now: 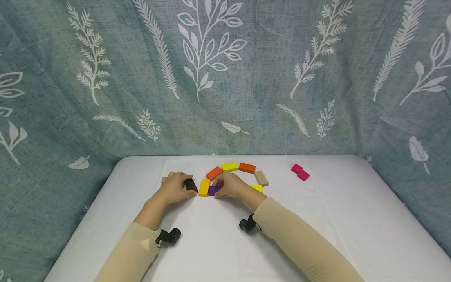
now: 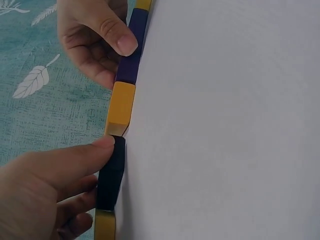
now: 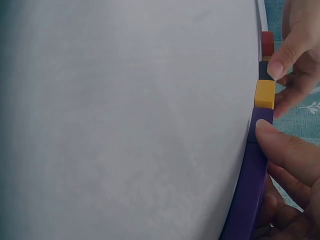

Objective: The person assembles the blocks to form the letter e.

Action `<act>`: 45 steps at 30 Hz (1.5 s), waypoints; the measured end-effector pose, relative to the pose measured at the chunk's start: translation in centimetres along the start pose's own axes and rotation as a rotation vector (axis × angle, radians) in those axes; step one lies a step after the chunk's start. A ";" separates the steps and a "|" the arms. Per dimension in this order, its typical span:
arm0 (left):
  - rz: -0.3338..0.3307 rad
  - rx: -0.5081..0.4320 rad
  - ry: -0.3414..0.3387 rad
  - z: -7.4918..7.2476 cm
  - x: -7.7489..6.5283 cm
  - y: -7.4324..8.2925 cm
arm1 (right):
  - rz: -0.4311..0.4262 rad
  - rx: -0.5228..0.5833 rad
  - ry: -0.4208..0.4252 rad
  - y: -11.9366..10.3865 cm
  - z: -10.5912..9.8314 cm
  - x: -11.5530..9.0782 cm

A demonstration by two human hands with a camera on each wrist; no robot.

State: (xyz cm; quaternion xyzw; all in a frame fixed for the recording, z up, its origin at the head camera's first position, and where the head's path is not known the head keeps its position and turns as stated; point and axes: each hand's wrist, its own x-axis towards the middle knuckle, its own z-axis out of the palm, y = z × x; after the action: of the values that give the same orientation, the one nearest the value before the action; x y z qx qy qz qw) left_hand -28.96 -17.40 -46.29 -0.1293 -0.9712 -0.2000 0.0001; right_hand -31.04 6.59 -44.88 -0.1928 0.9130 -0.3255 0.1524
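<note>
My left hand [image 1: 172,188] pinches a dark block [image 1: 191,185], thumb on its near end and fingers at the far side. Beside that block lies a yellow-orange block [image 1: 204,188]. To the right of it are purple blocks [image 3: 252,182], placed end to end. My right hand [image 1: 230,185] grips a purple block [image 1: 213,190] with thumb and fingers, close against the yellow-orange one. In the left wrist view the dark block [image 2: 111,172] overlaps the yellow-orange block's [image 2: 121,104] near end. The right hand hides part of the purple blocks.
Behind the hands, an arc of blocks runs from an orange one [image 1: 213,173] past a yellow one [image 1: 230,167] and another orange one [image 1: 247,168] to a tan one [image 1: 261,178]. A yellow block [image 1: 257,188] shows beside the right wrist. Two red blocks [image 1: 303,175] lie farther right.
</note>
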 end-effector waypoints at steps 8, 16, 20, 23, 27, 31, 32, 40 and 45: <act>-0.030 -0.060 -0.052 -0.6 -0.8 0.0 | 0.009 0.001 -0.005 -0.1 -0.2 -0.2; -0.020 -0.052 -0.066 -0.9 -2.3 0.5 | 0.003 0.003 -0.006 -0.1 -0.2 -0.2; 0.015 -0.062 -0.073 -1.0 -3.1 0.9 | 0.006 -0.002 -0.006 -0.1 -0.2 -0.2; 0.020 -0.077 -0.082 -0.9 -3.5 1.1 | 0.010 -0.004 -0.004 -0.2 -0.1 -0.2; 0.010 -0.115 -0.087 -0.8 -3.9 1.3 | 0.008 -0.009 -0.001 -0.2 -0.2 -0.3; 0.028 -0.152 -0.093 -0.5 -4.2 1.7 | 0.004 -0.003 -0.005 -0.2 -0.2 -0.4; 0.037 -0.159 -0.094 -0.5 -4.3 1.8 | 0.002 -0.002 -0.006 -0.2 -0.2 -0.4; 0.091 -0.180 -0.112 0.0 -4.7 2.8 | -0.011 0.008 -0.008 -0.3 -0.4 -0.5; 0.131 -0.161 -0.104 0.4 -4.8 3.1 | -0.015 0.007 -0.013 -0.2 -0.4 -0.5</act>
State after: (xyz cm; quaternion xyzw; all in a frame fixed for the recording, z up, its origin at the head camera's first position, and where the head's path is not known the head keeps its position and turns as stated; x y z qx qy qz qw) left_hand -23.55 -15.71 -45.70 -0.2025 -0.9401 -0.2700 -0.0477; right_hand -30.75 6.85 -44.36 -0.2013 0.9093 -0.3288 0.1567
